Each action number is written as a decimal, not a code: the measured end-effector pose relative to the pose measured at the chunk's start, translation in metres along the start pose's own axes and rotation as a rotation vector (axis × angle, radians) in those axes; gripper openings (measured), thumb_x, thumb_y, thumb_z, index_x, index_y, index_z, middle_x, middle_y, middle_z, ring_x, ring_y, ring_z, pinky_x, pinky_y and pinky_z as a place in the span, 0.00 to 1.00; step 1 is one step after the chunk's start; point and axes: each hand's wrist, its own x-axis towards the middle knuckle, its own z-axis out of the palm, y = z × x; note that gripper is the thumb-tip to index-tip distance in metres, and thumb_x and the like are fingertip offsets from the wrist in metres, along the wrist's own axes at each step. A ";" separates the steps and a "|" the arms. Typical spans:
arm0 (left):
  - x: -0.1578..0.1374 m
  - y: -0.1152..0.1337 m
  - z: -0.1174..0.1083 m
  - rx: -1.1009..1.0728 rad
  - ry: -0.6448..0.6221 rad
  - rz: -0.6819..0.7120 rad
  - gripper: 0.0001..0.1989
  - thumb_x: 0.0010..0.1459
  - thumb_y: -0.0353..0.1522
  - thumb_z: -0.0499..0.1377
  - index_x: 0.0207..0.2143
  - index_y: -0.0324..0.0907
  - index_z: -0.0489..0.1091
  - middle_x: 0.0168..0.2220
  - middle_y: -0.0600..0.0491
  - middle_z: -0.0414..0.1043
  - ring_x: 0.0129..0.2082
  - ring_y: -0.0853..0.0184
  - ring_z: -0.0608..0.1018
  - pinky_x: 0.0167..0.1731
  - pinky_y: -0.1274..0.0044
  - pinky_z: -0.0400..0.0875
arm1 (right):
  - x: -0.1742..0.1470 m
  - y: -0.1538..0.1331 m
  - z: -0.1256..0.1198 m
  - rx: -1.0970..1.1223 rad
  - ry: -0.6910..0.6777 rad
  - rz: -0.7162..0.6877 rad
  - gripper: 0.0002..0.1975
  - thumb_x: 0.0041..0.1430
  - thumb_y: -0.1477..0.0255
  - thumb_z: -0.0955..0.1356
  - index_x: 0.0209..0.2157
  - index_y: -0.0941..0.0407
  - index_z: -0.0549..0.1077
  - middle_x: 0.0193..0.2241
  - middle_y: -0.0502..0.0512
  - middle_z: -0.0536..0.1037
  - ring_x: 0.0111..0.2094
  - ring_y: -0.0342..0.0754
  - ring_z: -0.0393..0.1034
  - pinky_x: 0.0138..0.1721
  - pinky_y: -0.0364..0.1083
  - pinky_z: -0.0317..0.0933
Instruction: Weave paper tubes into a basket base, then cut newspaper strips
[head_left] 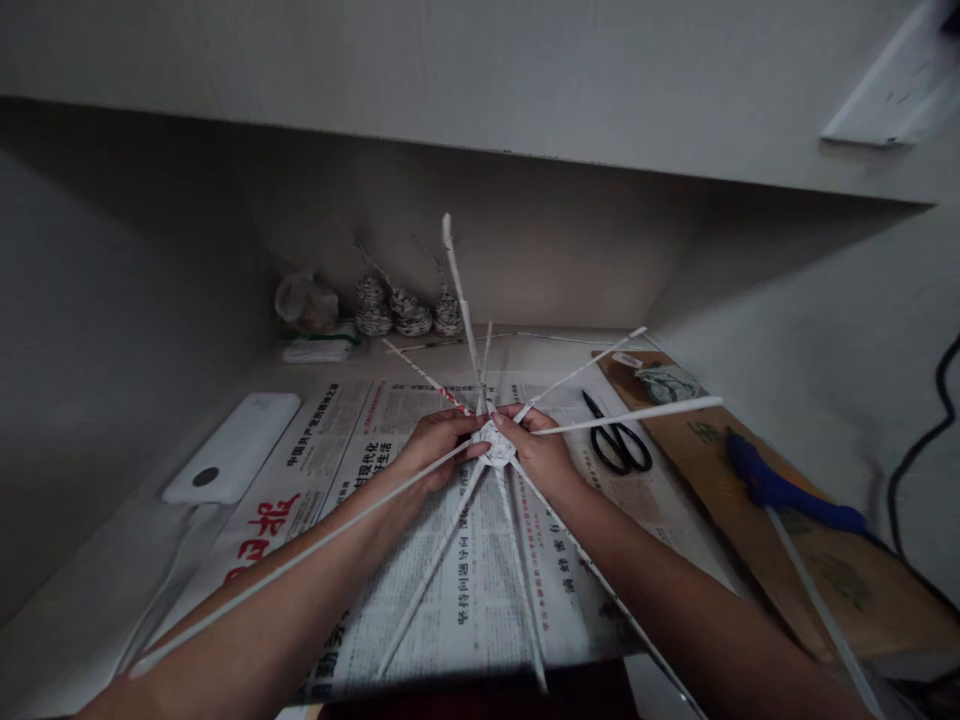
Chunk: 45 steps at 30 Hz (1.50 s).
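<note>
A round woven paper base is held up over the newspaper, with several thin rolled-paper sticks fanning out from it in all directions. My left hand pinches its left edge, thumb on top. On the opposite edge my right hand grips it, thumb near the rim and fingers behind. One long stick crosses above my left forearm, while another runs along my right forearm. The fingers underneath the base are partly hidden.
Newspaper covers the table. Black scissors lie right of my hands. Farther right, a blue glue gun rests on cardboard. A white power bank lies left. Several small woven gourds stand behind, beneath an overhanging panel.
</note>
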 end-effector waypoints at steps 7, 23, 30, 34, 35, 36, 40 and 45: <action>0.005 0.001 -0.005 0.017 -0.008 -0.047 0.06 0.51 0.18 0.61 0.28 0.33 0.77 0.30 0.50 0.75 0.25 0.72 0.76 0.21 0.85 0.74 | -0.004 -0.003 -0.001 -0.138 -0.073 -0.146 0.09 0.48 0.65 0.75 0.31 0.54 0.80 0.28 0.51 0.81 0.28 0.45 0.72 0.32 0.45 0.65; 0.001 -0.002 -0.003 0.122 0.011 0.010 0.11 0.39 0.23 0.71 0.22 0.35 0.71 0.22 0.54 0.71 0.19 0.73 0.73 0.16 0.83 0.71 | -0.005 -0.001 -0.003 -0.433 0.033 -0.238 0.10 0.50 0.65 0.72 0.33 0.55 0.78 0.24 0.49 0.77 0.25 0.47 0.69 0.28 0.45 0.62; 0.002 0.000 -0.003 0.099 0.011 0.007 0.10 0.40 0.23 0.72 0.23 0.35 0.73 0.24 0.52 0.73 0.21 0.72 0.74 0.18 0.83 0.72 | -0.005 -0.002 0.001 -0.228 0.082 -0.122 0.08 0.47 0.66 0.72 0.27 0.54 0.70 0.20 0.45 0.71 0.22 0.44 0.64 0.24 0.43 0.58; 0.001 0.000 -0.003 0.089 0.036 0.008 0.07 0.42 0.22 0.69 0.22 0.36 0.73 0.22 0.53 0.71 0.20 0.72 0.73 0.16 0.83 0.71 | -0.008 -0.002 0.003 -0.243 0.001 -0.210 0.07 0.50 0.66 0.72 0.28 0.53 0.72 0.23 0.46 0.72 0.24 0.43 0.65 0.27 0.43 0.59; 0.001 0.000 -0.003 0.096 0.040 0.014 0.07 0.43 0.22 0.68 0.21 0.35 0.73 0.21 0.53 0.71 0.20 0.72 0.73 0.16 0.83 0.71 | -0.008 -0.002 0.002 -0.281 -0.020 -0.232 0.07 0.51 0.66 0.72 0.29 0.53 0.73 0.23 0.46 0.73 0.25 0.44 0.65 0.27 0.43 0.59; 0.001 0.000 -0.003 0.110 0.040 0.021 0.06 0.43 0.22 0.68 0.21 0.35 0.72 0.21 0.53 0.71 0.19 0.72 0.73 0.16 0.83 0.71 | -0.009 -0.002 0.001 -0.322 -0.037 -0.247 0.06 0.52 0.66 0.72 0.29 0.53 0.75 0.24 0.47 0.75 0.25 0.44 0.66 0.28 0.43 0.60; 0.002 -0.003 -0.005 0.168 -0.004 0.053 0.08 0.40 0.25 0.70 0.22 0.34 0.73 0.22 0.52 0.73 0.19 0.73 0.73 0.17 0.83 0.72 | -0.009 0.001 -0.002 -0.431 -0.073 -0.275 0.10 0.56 0.67 0.70 0.38 0.52 0.80 0.33 0.51 0.82 0.33 0.49 0.74 0.36 0.46 0.65; 0.003 -0.004 -0.007 0.157 0.004 0.126 0.16 0.32 0.27 0.75 0.23 0.36 0.72 0.23 0.55 0.72 0.21 0.72 0.74 0.19 0.81 0.75 | -0.005 0.007 -0.004 -0.412 0.014 -0.230 0.11 0.52 0.65 0.71 0.38 0.53 0.80 0.29 0.52 0.81 0.30 0.50 0.74 0.32 0.47 0.66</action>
